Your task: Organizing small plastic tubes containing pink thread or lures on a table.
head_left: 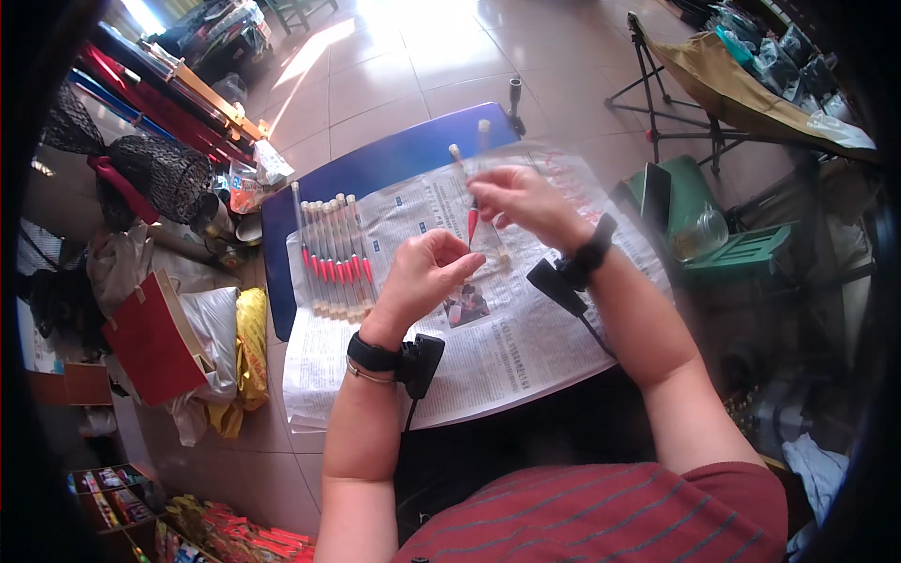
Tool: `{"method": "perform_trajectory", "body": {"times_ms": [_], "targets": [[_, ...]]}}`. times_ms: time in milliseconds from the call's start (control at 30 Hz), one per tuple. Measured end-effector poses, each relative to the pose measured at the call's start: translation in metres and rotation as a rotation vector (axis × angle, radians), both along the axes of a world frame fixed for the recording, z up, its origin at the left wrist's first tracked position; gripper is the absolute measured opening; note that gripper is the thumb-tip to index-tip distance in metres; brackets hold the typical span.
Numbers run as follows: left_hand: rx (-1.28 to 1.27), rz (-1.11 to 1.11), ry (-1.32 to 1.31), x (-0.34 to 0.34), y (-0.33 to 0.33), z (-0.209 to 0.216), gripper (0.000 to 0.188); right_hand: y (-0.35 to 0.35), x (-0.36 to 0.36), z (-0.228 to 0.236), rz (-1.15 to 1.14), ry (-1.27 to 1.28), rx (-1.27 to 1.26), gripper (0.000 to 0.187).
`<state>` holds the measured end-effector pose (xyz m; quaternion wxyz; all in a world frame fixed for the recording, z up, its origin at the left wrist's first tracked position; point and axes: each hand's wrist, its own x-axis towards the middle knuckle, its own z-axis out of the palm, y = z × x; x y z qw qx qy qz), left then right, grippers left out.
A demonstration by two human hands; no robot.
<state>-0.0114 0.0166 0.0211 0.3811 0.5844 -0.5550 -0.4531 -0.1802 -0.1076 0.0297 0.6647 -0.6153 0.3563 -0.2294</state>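
Note:
A slim fishing float point(473, 221) with a red body stands nearly upright between my hands, over the newspaper. My left hand point(427, 272) is closed in a pinch by the float's thin lower end. Higher up, my right hand point(521, 200) grips it between thumb and fingers. A pale cork-like tip point(454, 150) sticks out above my right fingers; whether the float sits inside a clear tube I cannot tell. Behind my right hand lies a clear tube point(484, 131) with pale stoppers, partly hidden. Left of my left hand, several clear tubes with red floats point(333, 267) lie side by side.
Newspaper point(375, 394) covers most of a blue table point(361, 155). A dark clamp-like post point(514, 98) rises at its far edge. To the left are a red box point(160, 338) and a yellow bag point(251, 338). A green stool point(737, 258) with a clear jar point(699, 233) stands right.

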Motion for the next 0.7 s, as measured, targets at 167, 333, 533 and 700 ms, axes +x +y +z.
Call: {"method": "perform_trajectory", "body": {"times_ms": [167, 333, 533, 700], "targets": [[-0.019, 0.054, 0.027, -0.0005, -0.0011, -0.0009, 0.027, 0.0044, 0.0049, -0.0037, 0.265, 0.059, -0.086, 0.04], [-0.043, 0.081, 0.007, -0.0034, -0.0015, -0.0006, 0.026, 0.0043, 0.0062, -0.0069, 0.314, -0.011, -0.081, 0.037], [-0.002, 0.078, 0.037, -0.005, -0.0012, 0.0017, 0.028, 0.0033, 0.0075, -0.0043, 0.267, 0.021, -0.017, 0.032], [0.006, 0.059, 0.039, -0.0045, -0.0016, 0.0013, 0.03, 0.0054, 0.0079, -0.0031, 0.19, -0.021, 0.05, 0.038]]}}
